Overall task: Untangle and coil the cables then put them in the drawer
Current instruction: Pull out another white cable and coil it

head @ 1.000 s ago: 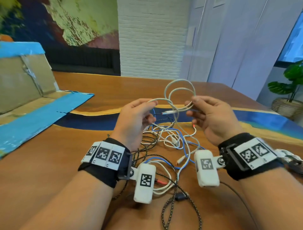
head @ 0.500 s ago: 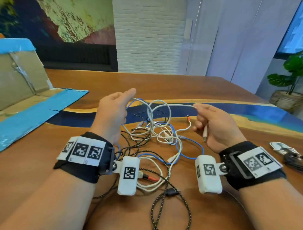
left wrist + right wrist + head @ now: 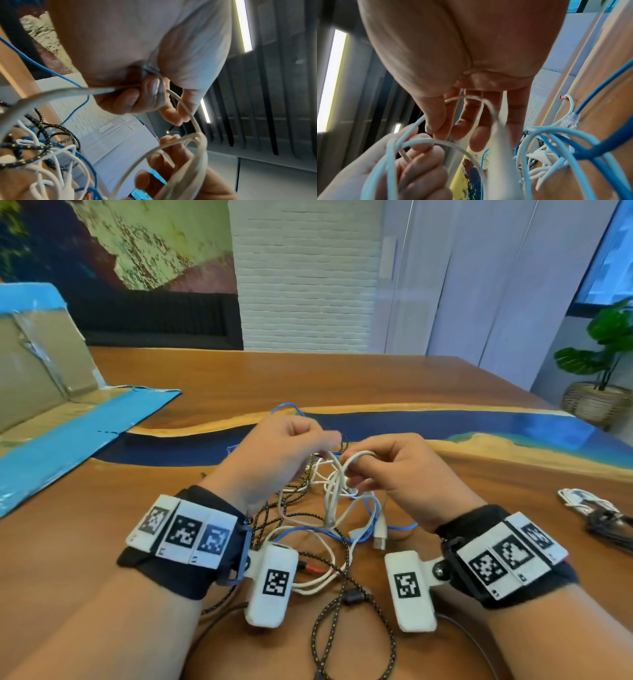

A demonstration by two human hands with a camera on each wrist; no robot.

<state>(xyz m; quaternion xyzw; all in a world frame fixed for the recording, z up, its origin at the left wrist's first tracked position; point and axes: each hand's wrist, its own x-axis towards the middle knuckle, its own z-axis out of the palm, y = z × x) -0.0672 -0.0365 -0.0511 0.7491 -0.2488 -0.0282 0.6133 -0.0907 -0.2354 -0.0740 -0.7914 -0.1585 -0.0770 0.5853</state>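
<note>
A tangle of white, blue and black braided cables (image 3: 308, 508) lies on the wooden table (image 3: 239, 378) under my hands. My left hand (image 3: 325, 440) is curled and pinches a white cable (image 3: 337, 481) between thumb and fingers, as the left wrist view shows (image 3: 154, 89). My right hand (image 3: 359, 470) is right beside it and holds loops of the same white cable (image 3: 471, 98) draped over its fingers. The cable's USB plug (image 3: 379, 537) hangs below my right hand. A blue cable (image 3: 373, 508) runs through the tangle.
An open cardboard box with blue edging (image 3: 41, 364) stands at the far left, its flap (image 3: 85, 433) flat on the table. A white bundle (image 3: 582, 503) and a black bundle (image 3: 609, 527) lie at the right edge. A black braided cable (image 3: 342, 604) loops toward me.
My hands were apart with the white cable stretched between them. They have come together over the tangle, the left hand has curled into a pinch, and the cable now forms loops at my right fingers.
</note>
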